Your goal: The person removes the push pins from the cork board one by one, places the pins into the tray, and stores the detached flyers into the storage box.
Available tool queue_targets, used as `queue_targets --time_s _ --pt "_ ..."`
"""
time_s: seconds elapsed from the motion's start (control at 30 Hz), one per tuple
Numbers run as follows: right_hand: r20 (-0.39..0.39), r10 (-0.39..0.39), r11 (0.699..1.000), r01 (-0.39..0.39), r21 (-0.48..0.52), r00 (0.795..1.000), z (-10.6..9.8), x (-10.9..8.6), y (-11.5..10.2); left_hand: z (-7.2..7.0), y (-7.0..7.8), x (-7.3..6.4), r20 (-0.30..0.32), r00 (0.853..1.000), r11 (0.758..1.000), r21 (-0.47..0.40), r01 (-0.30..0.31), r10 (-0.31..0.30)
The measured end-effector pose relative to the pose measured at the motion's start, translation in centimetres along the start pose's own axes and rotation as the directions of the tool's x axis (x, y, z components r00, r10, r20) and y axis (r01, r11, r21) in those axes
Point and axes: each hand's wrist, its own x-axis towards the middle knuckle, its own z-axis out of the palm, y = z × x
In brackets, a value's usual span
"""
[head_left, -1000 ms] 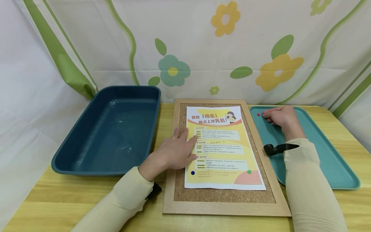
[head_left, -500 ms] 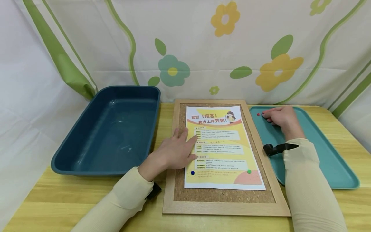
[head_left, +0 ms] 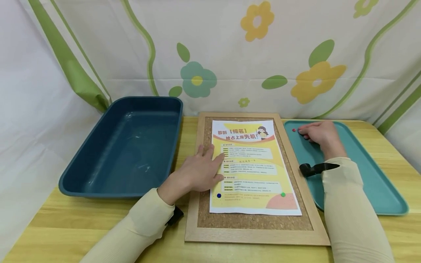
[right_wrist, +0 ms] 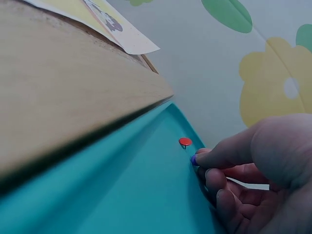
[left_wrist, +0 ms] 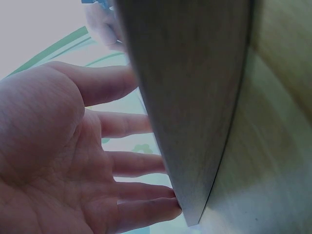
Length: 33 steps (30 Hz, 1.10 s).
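My left hand [head_left: 201,171] lies with straight, spread fingers on the left side of a printed poster [head_left: 250,168], which rests on a wood-framed cork board [head_left: 256,222]. In the left wrist view, its fingers reach past the edge of the board's frame [left_wrist: 190,97]. A blue thumbtack [head_left: 219,195] and a green thumbtack [head_left: 283,194] sit at the poster's lower corners. Over the far left of a teal tray [head_left: 365,175], my right hand [head_left: 320,135] pinches a purple-blue thumbtack [right_wrist: 194,160] between thumb and finger. Beside those fingertips, a red thumbtack [right_wrist: 185,142] stands on the tray.
Left of the board stands a deep dark-blue bin [head_left: 125,153] on the wooden table [head_left: 82,226]. A flowered curtain [head_left: 230,54] hangs close behind the table. The tray lies right against the board's right side.
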Motion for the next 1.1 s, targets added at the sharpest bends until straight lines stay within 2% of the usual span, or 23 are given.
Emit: queue_targets --time_s 0.33,0.5,0.7,1.1 --pt "0.012 0.0 1.0 -0.001 0.005 1.0 -0.03 0.15 0.29 0.19 -0.07 0.04 -0.012 1.0 1.0 0.007 -0.003 0.003" --pt "0.049 0.016 0.999 -0.018 0.048 0.999 -0.25 0.31 0.41 0.14 -0.08 0.04 -0.006 1.0 1.0 0.007 0.002 -0.002" --pt "0.09 0.036 0.998 -0.041 0.05 0.995 -0.56 0.36 0.58 0.11 -0.1 0.06 -0.005 1.0 1.0 0.003 0.002 -0.002" --pt "0.084 0.016 0.998 -0.021 0.052 0.996 -0.43 0.47 0.62 0.11 -0.09 0.06 0.002 1.0 1.0 0.0 0.009 -0.009"
